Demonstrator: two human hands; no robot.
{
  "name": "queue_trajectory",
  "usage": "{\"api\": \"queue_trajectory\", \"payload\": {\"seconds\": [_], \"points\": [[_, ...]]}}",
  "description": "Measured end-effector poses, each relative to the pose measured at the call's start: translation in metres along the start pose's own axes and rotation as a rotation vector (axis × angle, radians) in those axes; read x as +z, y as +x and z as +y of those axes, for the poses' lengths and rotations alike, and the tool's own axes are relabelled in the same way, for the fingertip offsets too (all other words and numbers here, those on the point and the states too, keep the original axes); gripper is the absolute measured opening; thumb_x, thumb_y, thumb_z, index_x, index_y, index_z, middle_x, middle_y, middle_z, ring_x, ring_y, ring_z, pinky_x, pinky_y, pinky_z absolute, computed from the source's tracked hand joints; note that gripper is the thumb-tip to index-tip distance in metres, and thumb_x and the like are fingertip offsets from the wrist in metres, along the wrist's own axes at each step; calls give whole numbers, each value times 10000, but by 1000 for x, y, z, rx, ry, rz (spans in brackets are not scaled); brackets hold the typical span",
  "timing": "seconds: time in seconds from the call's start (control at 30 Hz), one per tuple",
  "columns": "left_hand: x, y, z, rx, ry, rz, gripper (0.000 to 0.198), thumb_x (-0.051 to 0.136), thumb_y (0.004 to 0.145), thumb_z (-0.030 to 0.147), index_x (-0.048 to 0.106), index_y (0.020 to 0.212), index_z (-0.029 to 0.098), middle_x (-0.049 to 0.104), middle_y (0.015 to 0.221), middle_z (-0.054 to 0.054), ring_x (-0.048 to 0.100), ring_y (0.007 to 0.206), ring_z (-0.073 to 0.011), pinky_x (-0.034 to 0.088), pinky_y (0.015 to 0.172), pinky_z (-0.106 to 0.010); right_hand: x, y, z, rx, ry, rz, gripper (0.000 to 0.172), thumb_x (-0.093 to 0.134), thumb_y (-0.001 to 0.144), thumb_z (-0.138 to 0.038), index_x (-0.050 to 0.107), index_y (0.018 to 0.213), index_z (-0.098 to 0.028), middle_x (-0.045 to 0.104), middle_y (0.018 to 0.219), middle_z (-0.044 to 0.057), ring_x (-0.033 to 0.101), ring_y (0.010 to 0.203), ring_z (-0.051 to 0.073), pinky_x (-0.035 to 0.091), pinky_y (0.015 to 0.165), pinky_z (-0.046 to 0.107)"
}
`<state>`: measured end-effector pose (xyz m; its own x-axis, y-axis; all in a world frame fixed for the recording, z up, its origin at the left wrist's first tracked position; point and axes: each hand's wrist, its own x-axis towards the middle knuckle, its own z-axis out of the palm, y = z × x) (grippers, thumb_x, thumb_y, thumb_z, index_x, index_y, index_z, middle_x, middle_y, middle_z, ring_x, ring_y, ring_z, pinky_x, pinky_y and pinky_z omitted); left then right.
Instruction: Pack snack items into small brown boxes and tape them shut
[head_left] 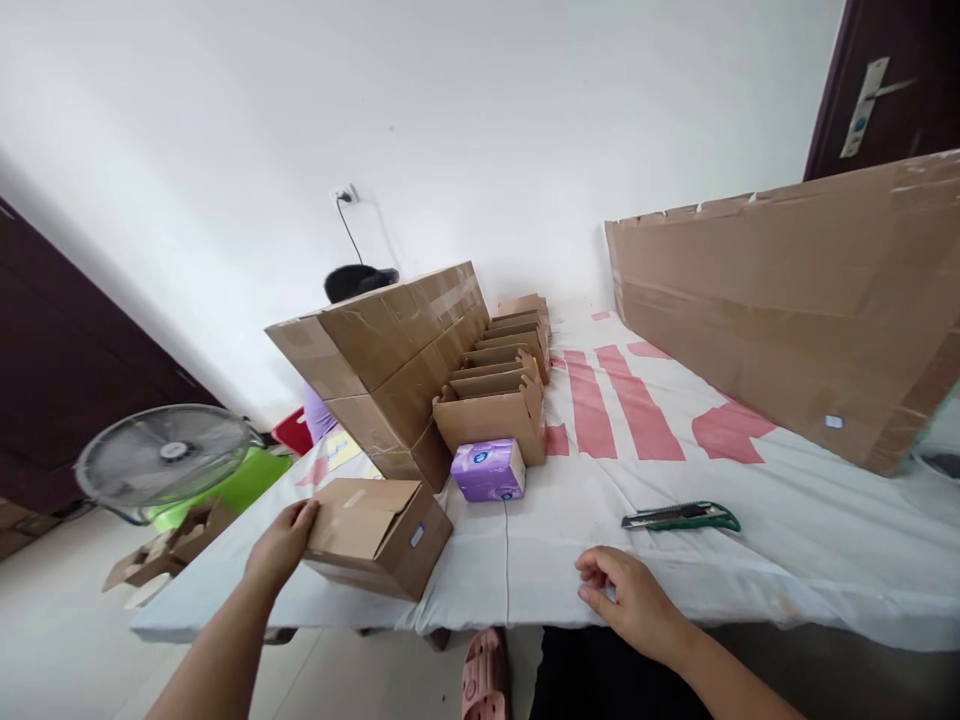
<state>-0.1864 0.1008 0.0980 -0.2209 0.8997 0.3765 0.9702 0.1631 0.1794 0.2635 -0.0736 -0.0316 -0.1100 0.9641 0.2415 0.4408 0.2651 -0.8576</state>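
A small closed cardboard box (375, 530) with a blue-edged label on its side rests near the table's front edge. My left hand (281, 545) touches the box's left edge, its fingers bent against the top corner. Over the front edge of the cloth, my right hand (626, 595) has loosely curled fingers and holds nothing. Beyond it lies a green utility knife (682, 516). A purple tissue pack (488, 470) sits behind the small box, against a row of open cardboard boxes (491, 415).
A tall cardboard wall (397, 370) stands left of the open boxes, with a person's dark hair (356, 282) behind it. A large carton (780, 310) stands at right. A fan (169, 455) is left of the table (555, 560).
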Motion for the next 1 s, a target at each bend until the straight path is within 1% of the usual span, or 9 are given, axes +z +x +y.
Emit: {"api": "queue_trajectory", "payload": {"seconds": [0.13, 0.2, 0.27, 0.4, 0.53, 0.63, 0.73, 0.87, 1.0], "points": [[-2, -6, 8, -48, -44, -146, 497, 328, 858, 469, 646, 1035, 132, 730, 1016, -151, 683, 907, -299, 524, 725, -351, 1, 0, 1, -1, -10, -3, 162, 577, 810, -244, 607, 966, -213, 661, 901, 29, 595, 783, 177, 469, 719, 304], [-5, -10, 15, -53, -59, -192, 526, 330, 852, 495, 634, 1071, 125, 722, 1042, -162, 681, 923, -309, 519, 737, -360, 2, 0, 1, -16, -14, -5, 157, 578, 808, -234, 604, 962, -212, 659, 905, 32, 595, 787, 177, 472, 740, 311], [-8, -17, 23, -45, -72, -227, 530, 345, 842, 522, 628, 1069, 136, 724, 1026, -160, 682, 911, -315, 515, 732, -369, 2, 0, 2, -31, -25, -6, 145, 577, 808, -226, 603, 950, -212, 655, 900, 31, 593, 787, 177, 471, 739, 313], [-11, -37, 49, 11, -103, -290, 483, 384, 818, 565, 614, 1015, 188, 732, 964, -116, 684, 868, -303, 503, 716, -366, 2, 0, 1, -55, -53, -4, 115, 578, 804, -214, 614, 913, -210, 650, 885, 31, 588, 768, 175, 470, 731, 316], [-10, -63, 83, 127, -159, -347, 431, 351, 832, 543, 553, 1001, 202, 715, 980, -104, 678, 869, -277, 494, 742, -358, 1, 2, -2, -52, -14, 5, 148, 585, 800, -205, 629, 941, -205, 663, 925, 40, 600, 806, 183, 477, 766, 327], [-8, -78, 107, 180, -187, -376, 414, 305, 847, 531, 506, 998, 202, 697, 1025, -119, 671, 891, -277, 489, 761, -370, 4, 5, -8, -45, 98, 45, 190, 587, 810, -221, 622, 995, -201, 663, 985, 54, 601, 889, 194, 481, 776, 322], [-7, -86, 123, 193, -207, -377, 382, 299, 851, 520, 484, 977, 211, 689, 1047, -125, 666, 909, -280, 487, 772, -381, 10, 7, -13, -85, 218, 108, 258, 618, 814, -279, 596, 1061, -204, 646, 1019, 54, 592, 934, 192, 481, 772, 310], [-7, -89, 132, 182, -189, -364, 358, 301, 848, 502, 477, 952, 208, 689, 1042, -142, 668, 913, -287, 490, 769, -386, 20, 10, -17, -156, 282, 153, 306, 662, 799, -362, 581, 1057, -218, 617, 999, 39, 578, 914, 182, 473, 747, 297], [-9, -90, 134, 190, -187, -364, 341, 301, 848, 494, 469, 934, 210, 693, 1032, -145, 670, 913, -287, 491, 770, -384, 28, 13, -19, -177, 307, 157, 318, 664, 802, -403, 573, 1047, -223, 598, 977, 30, 568, 893, 178, 460, 737, 294]]}}
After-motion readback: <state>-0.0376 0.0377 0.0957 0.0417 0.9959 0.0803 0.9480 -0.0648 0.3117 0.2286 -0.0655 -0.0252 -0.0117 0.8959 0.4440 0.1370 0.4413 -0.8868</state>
